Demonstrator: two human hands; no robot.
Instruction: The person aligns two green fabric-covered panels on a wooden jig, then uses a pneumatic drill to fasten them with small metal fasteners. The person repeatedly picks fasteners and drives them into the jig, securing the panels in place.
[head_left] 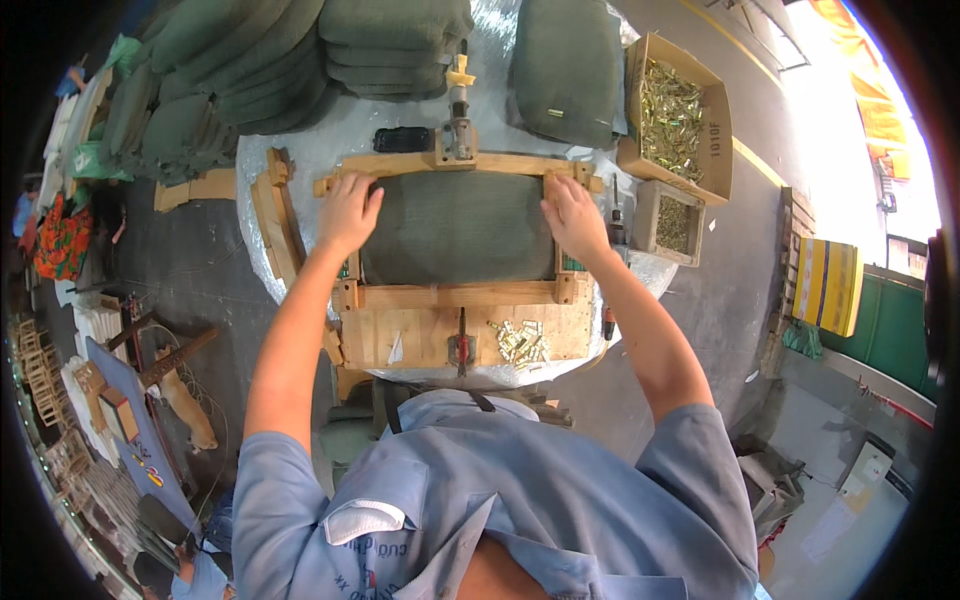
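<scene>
Green cushion (455, 228) between left hand (347, 210), right hand (574, 215).

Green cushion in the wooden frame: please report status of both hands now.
Left hand and right hand both flat on the green cushion. Cushion sits inside the wooden frame. Brass fittings lie loose nearby, not blocking.

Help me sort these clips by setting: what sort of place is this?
Probably a furniture or upholstery workshop. Both hands, left hand and right hand, press a green cushion into a wooden jig; more green cushions are stacked behind, and a cardboard box holds brass-coloured hardware.
</scene>
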